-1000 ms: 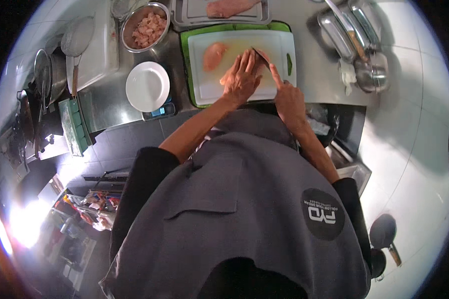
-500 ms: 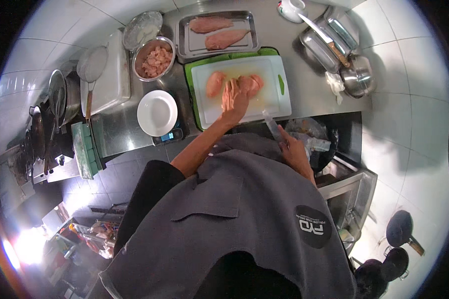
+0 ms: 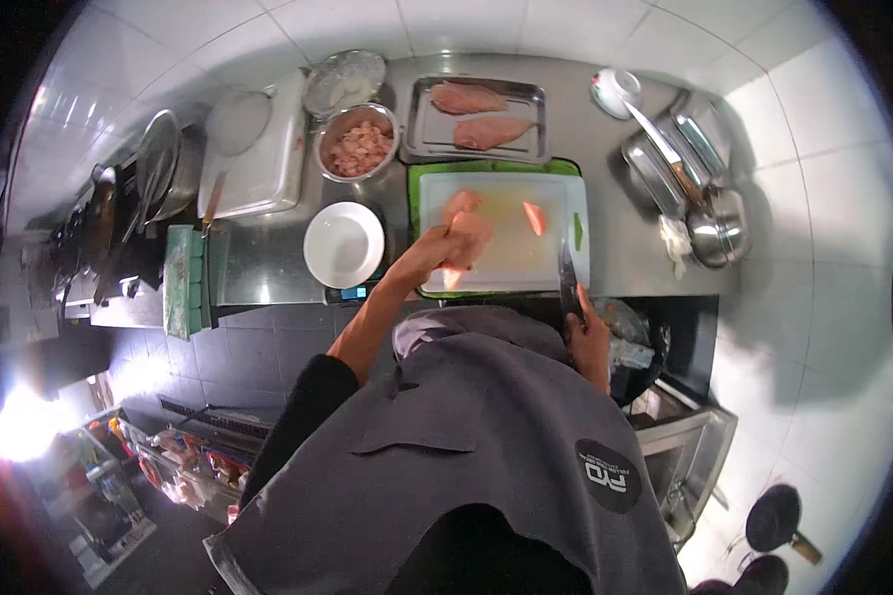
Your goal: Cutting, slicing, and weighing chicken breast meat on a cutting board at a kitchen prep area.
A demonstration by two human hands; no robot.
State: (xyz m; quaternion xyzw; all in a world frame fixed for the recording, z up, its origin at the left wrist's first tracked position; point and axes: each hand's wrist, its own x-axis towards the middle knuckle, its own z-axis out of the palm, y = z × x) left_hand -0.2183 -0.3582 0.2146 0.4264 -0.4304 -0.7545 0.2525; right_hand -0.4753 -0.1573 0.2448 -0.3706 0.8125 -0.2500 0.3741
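My left hand (image 3: 427, 252) is closed on a pink piece of raw meat (image 3: 473, 230) at the left of the white cutting board (image 3: 546, 268), blurred by motion. Another pink piece lies just behind it, and a small piece (image 3: 534, 218) lies right of centre. My right hand (image 3: 587, 332) is closed on a dark-bladed knife (image 3: 568, 278), held low at the board's right front corner with the tip pointing away from me. The board rests on a green mat (image 3: 417, 188).
Behind the board is a steel tray (image 3: 536, 112) with two raw fillets. Left are a steel bowl (image 3: 323, 147) of meat chunks and a white dish (image 3: 343, 243) on a scale. Right are steel containers (image 3: 645, 178) with a knife across them. An open drawer (image 3: 695, 436) is below.
A second ago the knife was cutting beside my left hand. It has since moved down and right, and my left hand has pulled meat leftward, leaving a small piece apart on the board.
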